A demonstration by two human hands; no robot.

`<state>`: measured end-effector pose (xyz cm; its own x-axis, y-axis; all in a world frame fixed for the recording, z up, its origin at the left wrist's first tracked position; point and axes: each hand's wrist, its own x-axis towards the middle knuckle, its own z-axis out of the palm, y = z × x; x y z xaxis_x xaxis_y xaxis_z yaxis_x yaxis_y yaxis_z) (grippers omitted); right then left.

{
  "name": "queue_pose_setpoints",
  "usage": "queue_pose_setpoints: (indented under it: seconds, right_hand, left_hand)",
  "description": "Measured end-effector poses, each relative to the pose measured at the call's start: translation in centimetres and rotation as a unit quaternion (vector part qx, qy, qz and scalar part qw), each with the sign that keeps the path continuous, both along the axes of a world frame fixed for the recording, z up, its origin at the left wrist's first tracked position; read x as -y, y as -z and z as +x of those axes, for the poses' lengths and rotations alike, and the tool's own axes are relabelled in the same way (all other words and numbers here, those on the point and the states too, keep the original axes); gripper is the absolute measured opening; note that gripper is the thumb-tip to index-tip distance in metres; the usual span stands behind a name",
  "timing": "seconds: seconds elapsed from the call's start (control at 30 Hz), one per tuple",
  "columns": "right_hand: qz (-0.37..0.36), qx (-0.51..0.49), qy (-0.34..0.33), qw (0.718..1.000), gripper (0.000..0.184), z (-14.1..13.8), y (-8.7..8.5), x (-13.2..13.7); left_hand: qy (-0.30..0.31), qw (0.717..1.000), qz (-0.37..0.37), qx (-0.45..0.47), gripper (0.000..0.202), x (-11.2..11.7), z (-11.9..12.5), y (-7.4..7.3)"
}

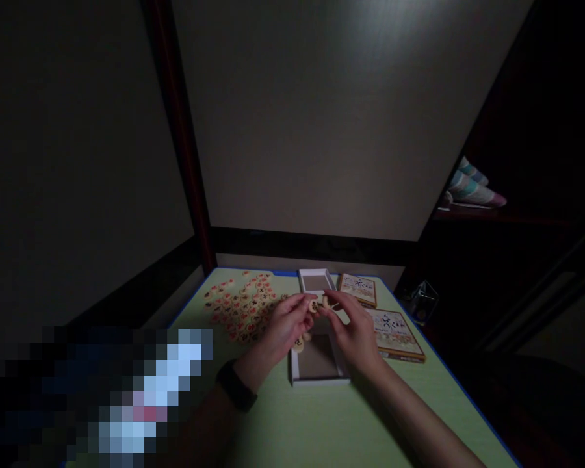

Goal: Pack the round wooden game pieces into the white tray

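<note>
Between thumb and fingers, my left hand [288, 326] grips a round xiangqi piece [314, 305] with a dark character on its face. Close beside it, my right hand [355, 328] pinches a second xiangqi piece [325, 303], turned partly edge-on. Both hands are held above an open white box tray [316, 382] with a brown bottom. Under my left hand another dark-marked piece [298, 344] shows at the tray's left side; what supports it is hidden. Left of my hands, many loose red- and dark-marked pieces [248, 302] lie spread over the table.
A second white tray [316, 273] stands at the table's back. Two printed box lids [358, 289] [397, 335] lie on the right. The green table [283, 429] has a blue edge; a wall panel [302, 130] rises behind. A blurred-out patch [141, 396] covers the lower left.
</note>
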<state>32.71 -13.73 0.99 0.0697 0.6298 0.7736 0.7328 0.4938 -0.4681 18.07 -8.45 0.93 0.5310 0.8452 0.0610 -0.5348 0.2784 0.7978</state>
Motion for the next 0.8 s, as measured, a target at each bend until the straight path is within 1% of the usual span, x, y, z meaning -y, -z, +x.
queue_pose_setpoints:
  seconds: [0.1,0.17,0.3,0.47,0.57,0.8]
  right_hand:
    - [0.002,-0.056,-0.006,0.998,0.017,0.5,-0.3,0.0]
    - [-0.001,-0.067,-0.021,0.998,0.014,0.5,-0.4,0.1]
    - [0.0,-0.05,-0.045,0.998,0.015,-0.2,-0.2,0.3]
    - [0.004,0.0,-0.03,1.0,0.028,-0.4,0.6,0.4]
    - [0.004,0.021,-0.031,0.999,0.023,-0.4,0.7,0.4]
    - [0.011,0.025,-0.036,0.999,0.015,-0.8,0.2,0.8]
  left_hand:
    - [0.011,1.0,0.0,-0.006,0.029,0.1,-0.1,-0.3]
    - [0.015,1.0,-0.003,-0.012,0.03,0.1,0.0,-0.3]
    - [0.023,1.0,-0.005,-0.018,0.038,0.0,0.1,0.2]
    - [0.037,0.999,0.003,-0.027,0.043,-0.1,0.1,0.8]
    - [0.039,0.999,0.002,-0.032,0.042,-0.1,0.0,0.7]
    - [0.017,0.998,0.014,-0.056,0.045,0.1,-0.1,0.3]
